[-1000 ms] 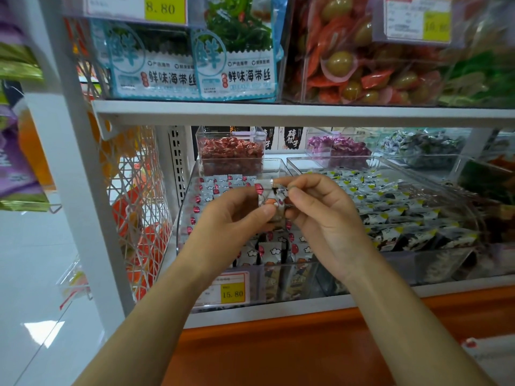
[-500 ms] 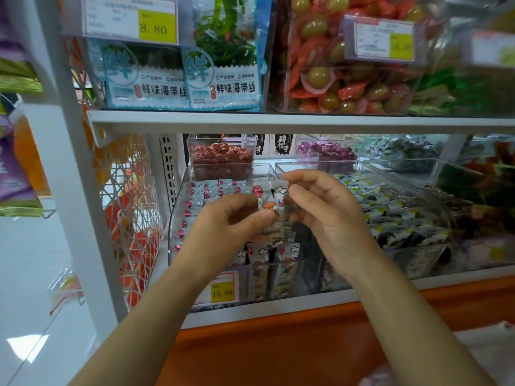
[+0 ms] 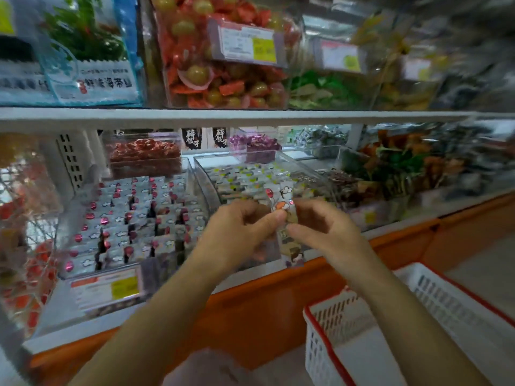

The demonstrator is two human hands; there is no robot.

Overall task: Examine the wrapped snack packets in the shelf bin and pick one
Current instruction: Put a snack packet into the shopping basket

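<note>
One long wrapped snack packet (image 3: 287, 215), white with cloud and cartoon print, hangs upright between both hands in front of the lower shelf. My left hand (image 3: 239, 232) pinches its left edge with thumb and fingers. My right hand (image 3: 326, 229) pinches its right edge. To the left stands the clear shelf bin (image 3: 67, 218), filled with several rows of the same kind of packets (image 3: 133, 218). A second clear bin (image 3: 206, 176) of yellow-marked packets lies behind the hands.
A white basket with a red rim (image 3: 328, 346) sits at the lower right, below my right arm. An orange shelf front (image 3: 278, 299) runs under the bins. A price tag (image 3: 108, 288) hangs on the left bin. The upper shelf (image 3: 250, 117) carries bagged snacks.
The view has swung right and down, so the basket has come into sight. Both hands have kept hold of the packet and moved it right, away from the left bin.
</note>
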